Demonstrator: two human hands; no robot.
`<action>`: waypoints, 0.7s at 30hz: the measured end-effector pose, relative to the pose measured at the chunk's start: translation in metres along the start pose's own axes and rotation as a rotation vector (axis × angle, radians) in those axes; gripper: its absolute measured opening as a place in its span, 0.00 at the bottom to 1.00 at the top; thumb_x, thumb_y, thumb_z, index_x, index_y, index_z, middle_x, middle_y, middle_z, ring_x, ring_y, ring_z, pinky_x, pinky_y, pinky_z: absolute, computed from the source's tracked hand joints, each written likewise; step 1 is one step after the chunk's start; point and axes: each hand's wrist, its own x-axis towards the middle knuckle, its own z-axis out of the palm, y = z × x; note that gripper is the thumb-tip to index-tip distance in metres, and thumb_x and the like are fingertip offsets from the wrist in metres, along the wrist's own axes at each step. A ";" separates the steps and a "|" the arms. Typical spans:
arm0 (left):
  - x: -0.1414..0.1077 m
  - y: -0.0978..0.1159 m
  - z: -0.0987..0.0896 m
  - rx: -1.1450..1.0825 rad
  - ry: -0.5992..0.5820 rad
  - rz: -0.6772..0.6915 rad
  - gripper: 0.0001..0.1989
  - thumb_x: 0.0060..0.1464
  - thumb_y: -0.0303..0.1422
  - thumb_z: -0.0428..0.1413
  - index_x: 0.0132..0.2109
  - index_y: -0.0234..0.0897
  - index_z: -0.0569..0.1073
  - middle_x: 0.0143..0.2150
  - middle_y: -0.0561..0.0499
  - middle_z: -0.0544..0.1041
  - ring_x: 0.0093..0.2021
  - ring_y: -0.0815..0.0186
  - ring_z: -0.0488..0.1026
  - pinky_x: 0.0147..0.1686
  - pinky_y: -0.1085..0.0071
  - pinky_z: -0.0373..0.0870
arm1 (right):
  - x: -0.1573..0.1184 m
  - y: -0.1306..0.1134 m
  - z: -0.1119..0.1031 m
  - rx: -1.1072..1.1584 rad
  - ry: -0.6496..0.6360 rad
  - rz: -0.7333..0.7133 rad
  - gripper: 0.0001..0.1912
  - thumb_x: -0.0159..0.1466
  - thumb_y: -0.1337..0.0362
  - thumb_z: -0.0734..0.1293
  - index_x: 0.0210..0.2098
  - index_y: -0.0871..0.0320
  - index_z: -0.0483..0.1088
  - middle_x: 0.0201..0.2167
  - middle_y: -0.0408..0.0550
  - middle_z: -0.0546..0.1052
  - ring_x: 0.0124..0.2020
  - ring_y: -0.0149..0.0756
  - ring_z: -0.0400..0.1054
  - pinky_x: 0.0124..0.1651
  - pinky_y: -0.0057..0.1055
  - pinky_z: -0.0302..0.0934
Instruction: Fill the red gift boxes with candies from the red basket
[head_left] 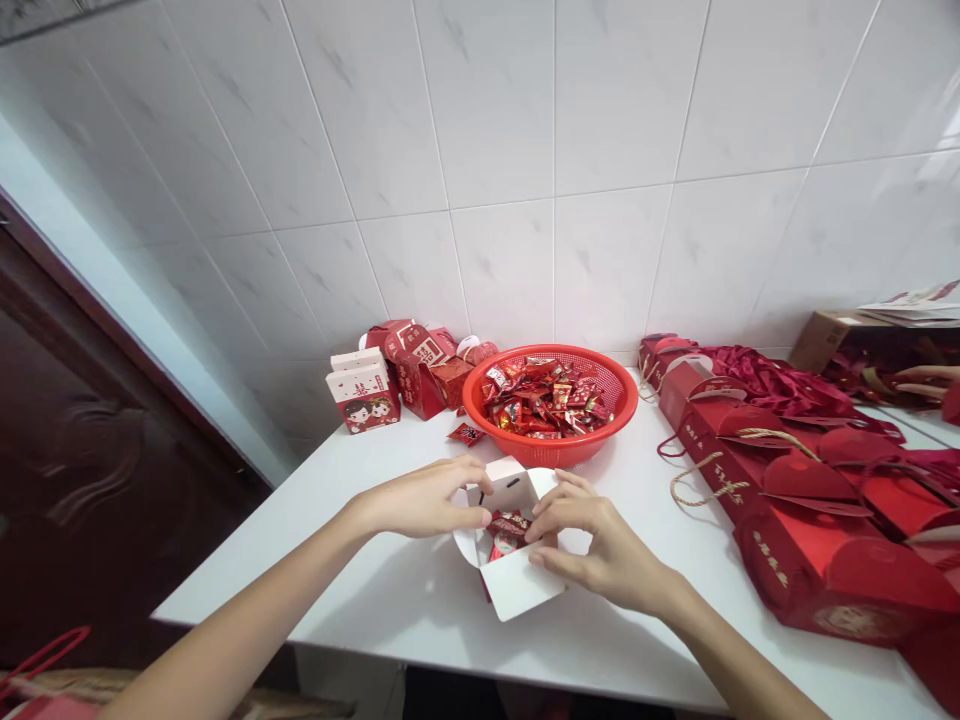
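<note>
A small candy box (523, 590) stands on the table with its white flaps folded outward. Red wrapped candies (509, 536) lie inside it. My left hand (431, 496) reaches over the box's left edge, thumb and forefinger apart, the thumb tip close to the candies. From the right, my right hand (581, 530) reaches in with curled fingers and thumb close together at the candies and the box's right side. What sits between those fingertips is hidden. Just behind the box, a red plastic basket (551, 452) holds many wrapped candies, and one loose candy (466, 433) lies to its left.
Several red gift boxes (420, 368) and a white-topped box with cartoon figures (364, 395) stand at the back left of the white table (330, 570). Rows of red handled boxes (817, 545) fill the right side. Another person's hand (930, 380) shows beside a cardboard carton (821, 340).
</note>
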 end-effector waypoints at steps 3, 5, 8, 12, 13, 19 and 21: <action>-0.002 -0.004 -0.001 -0.065 0.004 -0.024 0.21 0.57 0.46 0.55 0.54 0.41 0.73 0.56 0.46 0.72 0.52 0.56 0.71 0.49 0.68 0.67 | -0.012 0.008 0.007 -0.116 0.150 -0.011 0.13 0.58 0.60 0.75 0.43 0.48 0.79 0.48 0.50 0.79 0.52 0.48 0.72 0.59 0.48 0.62; -0.004 -0.005 -0.002 -0.088 0.022 -0.035 0.24 0.57 0.48 0.56 0.56 0.42 0.72 0.59 0.44 0.69 0.54 0.56 0.70 0.48 0.68 0.68 | -0.021 0.011 0.011 -0.181 0.275 0.017 0.20 0.57 0.59 0.76 0.49 0.48 0.76 0.58 0.53 0.74 0.60 0.53 0.66 0.61 0.49 0.61; -0.008 -0.006 -0.001 -0.108 0.068 0.008 0.24 0.56 0.48 0.58 0.55 0.42 0.73 0.62 0.45 0.68 0.57 0.55 0.69 0.51 0.67 0.67 | -0.035 0.012 0.017 -0.200 0.363 0.066 0.23 0.60 0.56 0.73 0.55 0.47 0.73 0.64 0.54 0.68 0.64 0.53 0.63 0.62 0.48 0.62; -0.012 -0.003 0.000 -0.119 0.146 0.053 0.22 0.55 0.46 0.59 0.54 0.43 0.75 0.62 0.45 0.70 0.57 0.55 0.69 0.54 0.64 0.66 | -0.046 0.010 0.024 -0.122 0.300 0.059 0.24 0.62 0.53 0.71 0.57 0.47 0.71 0.64 0.54 0.68 0.63 0.52 0.65 0.60 0.44 0.65; -0.013 -0.002 0.001 -0.126 0.153 0.067 0.21 0.55 0.46 0.59 0.53 0.43 0.75 0.60 0.46 0.71 0.56 0.56 0.70 0.54 0.64 0.66 | -0.046 0.011 0.026 -0.118 0.302 0.072 0.24 0.62 0.52 0.71 0.56 0.48 0.72 0.63 0.55 0.69 0.63 0.52 0.65 0.60 0.44 0.65; -0.019 0.011 0.005 -0.164 0.035 0.142 0.18 0.59 0.47 0.57 0.50 0.42 0.78 0.50 0.48 0.79 0.49 0.58 0.74 0.50 0.66 0.68 | -0.033 0.017 0.038 -0.175 0.450 0.220 0.19 0.66 0.52 0.67 0.53 0.52 0.71 0.58 0.56 0.73 0.59 0.51 0.68 0.58 0.46 0.65; -0.020 0.012 0.006 -0.179 -0.019 0.163 0.20 0.59 0.49 0.57 0.50 0.42 0.78 0.49 0.47 0.80 0.48 0.57 0.75 0.47 0.67 0.68 | -0.029 0.018 0.042 -0.194 0.461 0.215 0.20 0.66 0.51 0.67 0.53 0.53 0.70 0.57 0.57 0.74 0.58 0.52 0.68 0.58 0.47 0.65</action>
